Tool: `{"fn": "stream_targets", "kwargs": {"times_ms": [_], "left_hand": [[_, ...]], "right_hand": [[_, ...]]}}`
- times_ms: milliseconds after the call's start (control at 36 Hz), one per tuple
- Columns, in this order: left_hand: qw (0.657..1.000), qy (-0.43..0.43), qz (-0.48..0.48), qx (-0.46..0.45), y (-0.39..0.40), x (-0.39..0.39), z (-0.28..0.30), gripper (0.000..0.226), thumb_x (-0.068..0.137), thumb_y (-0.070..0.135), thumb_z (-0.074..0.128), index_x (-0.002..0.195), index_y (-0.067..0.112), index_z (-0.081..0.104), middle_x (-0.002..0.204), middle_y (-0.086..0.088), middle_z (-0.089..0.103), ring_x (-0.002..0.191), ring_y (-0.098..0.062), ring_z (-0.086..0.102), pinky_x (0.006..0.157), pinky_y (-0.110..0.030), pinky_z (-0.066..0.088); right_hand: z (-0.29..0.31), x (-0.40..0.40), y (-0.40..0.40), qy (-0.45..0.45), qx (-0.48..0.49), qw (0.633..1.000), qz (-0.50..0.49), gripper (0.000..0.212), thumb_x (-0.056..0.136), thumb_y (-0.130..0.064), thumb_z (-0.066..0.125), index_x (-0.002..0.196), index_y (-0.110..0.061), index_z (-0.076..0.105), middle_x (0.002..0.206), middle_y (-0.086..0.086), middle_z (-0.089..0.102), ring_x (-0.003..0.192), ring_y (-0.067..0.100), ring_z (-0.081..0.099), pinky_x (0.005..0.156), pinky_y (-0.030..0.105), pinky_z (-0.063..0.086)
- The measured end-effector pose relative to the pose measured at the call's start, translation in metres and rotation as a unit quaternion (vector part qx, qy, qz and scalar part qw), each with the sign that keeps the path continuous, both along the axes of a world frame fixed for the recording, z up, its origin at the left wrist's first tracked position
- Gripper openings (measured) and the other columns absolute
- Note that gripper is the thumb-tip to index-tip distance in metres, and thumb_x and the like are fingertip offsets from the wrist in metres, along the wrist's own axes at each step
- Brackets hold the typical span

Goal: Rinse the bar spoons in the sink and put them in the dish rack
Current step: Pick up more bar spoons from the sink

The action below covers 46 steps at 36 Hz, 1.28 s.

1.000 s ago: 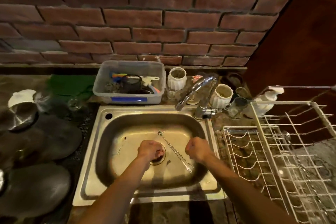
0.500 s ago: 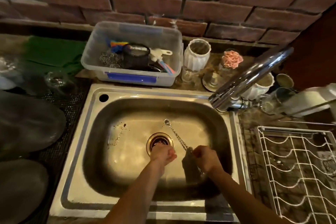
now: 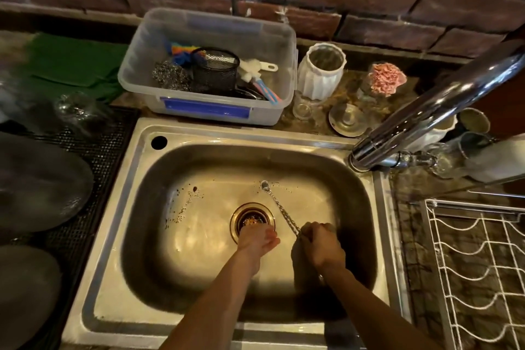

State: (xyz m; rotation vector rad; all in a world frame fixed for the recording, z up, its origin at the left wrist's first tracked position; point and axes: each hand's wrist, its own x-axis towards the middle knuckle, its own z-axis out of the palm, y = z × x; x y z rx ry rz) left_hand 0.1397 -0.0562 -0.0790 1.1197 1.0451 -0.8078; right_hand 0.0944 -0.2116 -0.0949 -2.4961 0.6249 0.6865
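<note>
Twisted metal bar spoons (image 3: 279, 206) lie slanted in the steel sink (image 3: 366, 224), their far end near the back of the basin. My right hand (image 3: 321, 244) grips their near end, fingers curled round the stems. My left hand (image 3: 257, 239) hovers just beside the drain (image 3: 247, 214), fingers loosely together, holding nothing. The white wire dish rack (image 3: 477, 258) stands to the right of the sink. How many spoons are in the bundle I cannot tell.
A chrome faucet (image 3: 431, 111) reaches in from the right, no water running. Behind the sink stand a clear plastic tub (image 3: 210, 111) of scrubbers, a white ribbed vase (image 3: 322, 71) and small glasses. Dark plates (image 3: 37, 182) lie on a mat at the left.
The camera has dropped closer to the sink. My right hand has closed on the near end of the spoons; my left hand stays by the drain.
</note>
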Motion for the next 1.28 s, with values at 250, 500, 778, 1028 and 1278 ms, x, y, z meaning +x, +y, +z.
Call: {"fn": "stream_targets", "kwargs": {"times_ms": [250, 500, 778, 1028, 1278], "left_hand": [[1.0, -0.007, -0.003, 0.004, -0.016, 0.001, -0.007, 0.026, 0.093, 0.002, 0.062, 0.117, -0.007, 0.062, 0.098, -0.021, 0.07, 0.088, -0.03, 0.07, 0.064, -0.026, 0.059], [0.999, -0.028, -0.022, -0.022, -0.032, -0.002, -0.007, 0.026, 0.096, 0.008, 0.062, 0.119, -0.004, 0.061, 0.097, -0.017, 0.069, 0.087, -0.025, 0.069, 0.081, -0.03, 0.059], [0.998, 0.009, -0.046, -0.039, -0.012, -0.008, 0.02, 0.011, 0.09, -0.006, 0.064, 0.098, -0.001, 0.07, 0.08, -0.012, 0.077, 0.08, -0.021, 0.073, 0.052, -0.026, 0.056], [0.997, -0.024, 0.024, -0.07, 0.009, -0.005, 0.057, 0.009, 0.094, -0.002, 0.061, 0.098, -0.008, 0.067, 0.09, -0.023, 0.073, 0.077, -0.028, 0.072, 0.05, -0.03, 0.058], [0.995, -0.098, 0.023, -0.024, 0.03, 0.012, 0.104, 0.014, 0.096, -0.003, 0.057, 0.097, -0.012, 0.067, 0.085, -0.024, 0.069, 0.068, -0.026, 0.068, 0.05, -0.024, 0.058]], "right_hand": [[0.009, 0.004, -0.001, 0.006, 0.019, 1.0, 0.022, 0.017, 0.094, -0.026, 0.054, 0.099, -0.025, 0.071, 0.114, 0.007, 0.06, 0.109, 0.026, 0.058, 0.087, 0.036, 0.051], [0.029, 0.001, 0.008, 0.012, 0.076, 0.996, -0.041, 0.012, 0.092, -0.022, 0.062, 0.081, -0.026, 0.06, 0.086, -0.004, 0.065, 0.094, 0.024, 0.068, 0.075, 0.031, 0.053], [0.064, 0.0, 0.023, 0.05, 0.138, 0.986, -0.084, 0.009, 0.085, -0.019, 0.076, 0.084, -0.011, 0.074, 0.093, 0.013, 0.076, 0.089, 0.027, 0.072, 0.083, 0.043, 0.06], [0.113, -0.004, 0.037, 0.074, 0.251, 0.948, -0.179, 0.02, 0.083, 0.004, 0.071, 0.067, -0.008, 0.067, 0.07, 0.01, 0.066, 0.061, 0.024, 0.062, 0.054, 0.032, 0.049], [0.168, -0.018, 0.052, 0.074, 0.325, 0.923, -0.193, 0.014, 0.088, 0.008, 0.062, 0.102, 0.008, 0.064, 0.082, 0.016, 0.062, 0.061, 0.018, 0.059, 0.049, 0.022, 0.048]]}}
